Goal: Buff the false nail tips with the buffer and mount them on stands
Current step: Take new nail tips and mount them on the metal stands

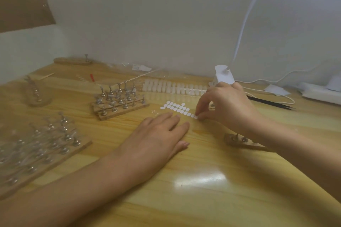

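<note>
My left hand point(162, 134) lies flat on the wooden table point(203, 180), its straight fingers pressing beside a sheet of small white adhesive dots point(175, 107). My right hand point(225, 105) pinches at the dot on the sheet's near right end with its fingertips. It also grips a white buffer block point(224, 76), which sticks up behind the knuckles. A long row of white false nail tips point(173, 86) lies behind the sheet. Metal stands on a wooden base point(118, 99) sit left of it, some carrying tips.
More wooden bases with metal stands sit at the near left point(36, 145), under my right forearm point(239, 139) and at the back point(73, 60). Black tweezers point(269, 102), a white cable and a power strip point(321, 94) lie at the right.
</note>
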Available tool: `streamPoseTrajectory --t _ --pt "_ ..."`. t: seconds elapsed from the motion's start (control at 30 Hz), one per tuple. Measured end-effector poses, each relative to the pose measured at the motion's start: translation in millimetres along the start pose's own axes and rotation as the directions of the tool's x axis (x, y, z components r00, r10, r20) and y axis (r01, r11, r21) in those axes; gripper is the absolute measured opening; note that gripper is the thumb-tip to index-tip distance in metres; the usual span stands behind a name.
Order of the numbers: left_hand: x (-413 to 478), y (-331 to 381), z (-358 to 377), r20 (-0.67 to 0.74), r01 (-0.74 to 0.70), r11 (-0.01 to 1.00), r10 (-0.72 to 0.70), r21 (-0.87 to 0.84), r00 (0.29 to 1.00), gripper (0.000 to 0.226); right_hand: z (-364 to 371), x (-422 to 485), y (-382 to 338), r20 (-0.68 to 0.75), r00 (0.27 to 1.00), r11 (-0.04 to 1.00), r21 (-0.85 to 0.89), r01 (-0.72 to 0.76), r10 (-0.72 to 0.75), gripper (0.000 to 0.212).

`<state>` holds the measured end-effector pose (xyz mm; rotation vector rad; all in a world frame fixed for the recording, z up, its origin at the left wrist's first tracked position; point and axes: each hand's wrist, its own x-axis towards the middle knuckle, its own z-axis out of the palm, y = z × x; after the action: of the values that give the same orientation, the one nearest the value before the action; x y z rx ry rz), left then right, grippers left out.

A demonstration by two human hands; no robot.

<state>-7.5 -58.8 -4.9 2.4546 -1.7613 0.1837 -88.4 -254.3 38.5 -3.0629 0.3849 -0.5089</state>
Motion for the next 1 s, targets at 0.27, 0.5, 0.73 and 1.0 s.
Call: streamPoseTrajectory --t 0.27,0.5,0.73,1.0 --pt "0.4 1.1 -0.7 0.009 -0.001 1.000 0.000 0.026 1.000 0.053 -1.6 4.1 -2.6 0.040 0.999 0.999 0.004 -0.036 0.036 0.006" --pt "-0.8 1.6 -1.5 0.006 -0.004 0.999 0.003 0.040 1.000 0.053 -0.8 2.5 -4.0 0.038 0.998 0.999 0.011 -0.048 0.048 0.011" --pt "-0.8 0.6 -1.2 -0.004 -0.007 0.999 0.007 0.040 1.000 0.053 -2.3 1.9 -4.7 0.061 0.997 0.999 0.029 -0.041 0.039 0.011" --pt "-1.1 0.5 -3.0 -0.014 -0.009 1.000 0.009 0.008 1.000 0.052 0.9 2.2 -7.4 0.045 0.999 1.000 -0.019 -0.006 0.007 0.007"
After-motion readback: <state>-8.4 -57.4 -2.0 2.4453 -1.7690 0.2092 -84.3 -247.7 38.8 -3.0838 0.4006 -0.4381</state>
